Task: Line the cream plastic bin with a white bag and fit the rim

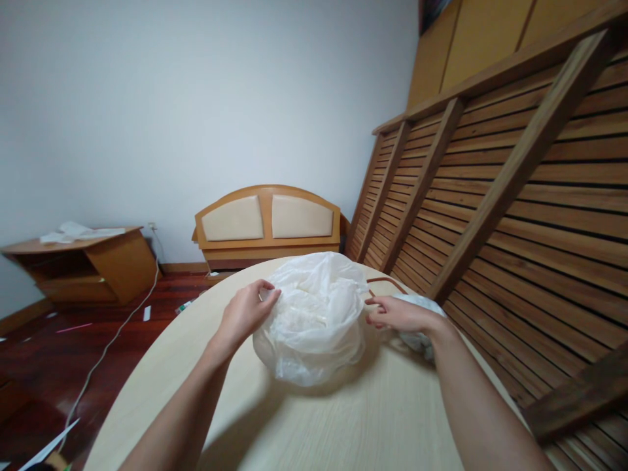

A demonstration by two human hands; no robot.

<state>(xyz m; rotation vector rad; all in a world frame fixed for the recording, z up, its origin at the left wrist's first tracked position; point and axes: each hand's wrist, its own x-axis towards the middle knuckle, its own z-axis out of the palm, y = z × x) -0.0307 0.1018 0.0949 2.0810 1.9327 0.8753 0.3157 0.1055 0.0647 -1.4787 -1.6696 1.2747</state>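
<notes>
A white translucent plastic bag (314, 353) stands on the round pale wooden table (343, 432), its rim bunched and folded outward around a crumpled middle. My left hand (250, 309) is at the bag's left edge, thumb and fingers closed on the thin plastic there. At the right side is my right hand (395, 313), fingers partly bent and apart, the tips close to the bag's edge; whether they touch it I cannot tell. Behind my right wrist lies a second whitish bundle (417, 340), partly hidden, with a brown strap or cord (387, 280) beside it.
A slatted wooden panel (490, 216) leans along the right side of the table. Beyond the table stands a headboard (267, 222) with two cream pads. A low cabinet (118, 268) is at left, and a white cable (115, 337) crosses the dark red floor (59, 366).
</notes>
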